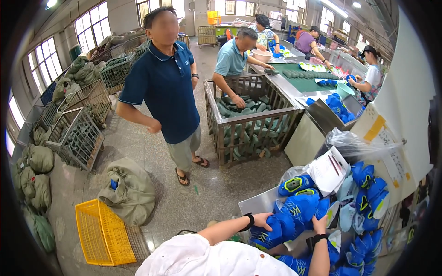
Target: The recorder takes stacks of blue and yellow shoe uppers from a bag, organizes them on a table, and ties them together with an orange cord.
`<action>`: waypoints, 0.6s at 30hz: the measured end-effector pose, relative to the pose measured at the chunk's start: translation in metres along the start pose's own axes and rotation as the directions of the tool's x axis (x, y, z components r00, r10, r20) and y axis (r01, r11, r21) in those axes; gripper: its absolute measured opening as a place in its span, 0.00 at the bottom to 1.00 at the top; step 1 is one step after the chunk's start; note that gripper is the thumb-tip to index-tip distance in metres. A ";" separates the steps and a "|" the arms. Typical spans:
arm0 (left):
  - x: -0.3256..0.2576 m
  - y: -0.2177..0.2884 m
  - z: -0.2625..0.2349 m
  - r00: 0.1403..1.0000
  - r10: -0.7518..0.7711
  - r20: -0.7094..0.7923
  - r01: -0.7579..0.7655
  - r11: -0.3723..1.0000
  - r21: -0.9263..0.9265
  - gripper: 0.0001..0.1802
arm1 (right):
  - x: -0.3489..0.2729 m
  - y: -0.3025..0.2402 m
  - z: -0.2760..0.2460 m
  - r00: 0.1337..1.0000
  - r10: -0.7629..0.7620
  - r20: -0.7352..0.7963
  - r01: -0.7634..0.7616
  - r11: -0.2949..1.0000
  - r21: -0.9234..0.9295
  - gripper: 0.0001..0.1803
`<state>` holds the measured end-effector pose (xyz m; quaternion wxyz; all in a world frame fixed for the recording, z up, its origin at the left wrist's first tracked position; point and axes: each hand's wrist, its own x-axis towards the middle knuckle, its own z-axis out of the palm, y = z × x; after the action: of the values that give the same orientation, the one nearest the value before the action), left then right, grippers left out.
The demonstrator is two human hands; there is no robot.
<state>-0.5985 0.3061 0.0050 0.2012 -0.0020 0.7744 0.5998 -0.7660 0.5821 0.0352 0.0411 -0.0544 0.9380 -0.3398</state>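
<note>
My left fingers (264,224) are gripping the left side of a cluster of blue shoe uppers (297,212), and my right fingers (318,224) are clasping its right side. The cluster is lying between them, over the metal bench (257,203). I can't tell how hard I'm pressing, since the uppers are partly hiding my grip. To handle these well, I should be supporting both sides evenly, so nothing is slipping out or creasing. Other blue shoes (362,252) are crowding beyond my right fingers, and a notepad (322,177) is lying past both sets, so I should be avoiding snags there.
</note>
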 end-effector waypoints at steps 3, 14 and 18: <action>0.003 -0.006 0.003 0.999 0.029 -0.012 -0.029 0.999 0.015 0.47 | 0.002 0.005 0.003 1.000 -0.020 -0.014 0.021 0.999 0.043 0.40; 0.003 0.010 0.024 0.986 0.149 -0.073 -0.142 0.986 0.090 0.45 | -0.004 0.025 -0.001 0.999 0.024 -0.026 -0.018 0.982 0.190 0.34; -0.005 0.016 0.021 0.989 0.146 -0.026 -0.146 0.989 -0.008 0.43 | -0.027 0.005 -0.018 0.970 0.207 0.131 -0.245 0.833 0.496 0.28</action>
<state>-0.5917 0.3286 0.0174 0.1467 0.0460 0.7721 0.6166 -0.7419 0.6004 0.0470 0.1275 0.0572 0.8126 -0.5658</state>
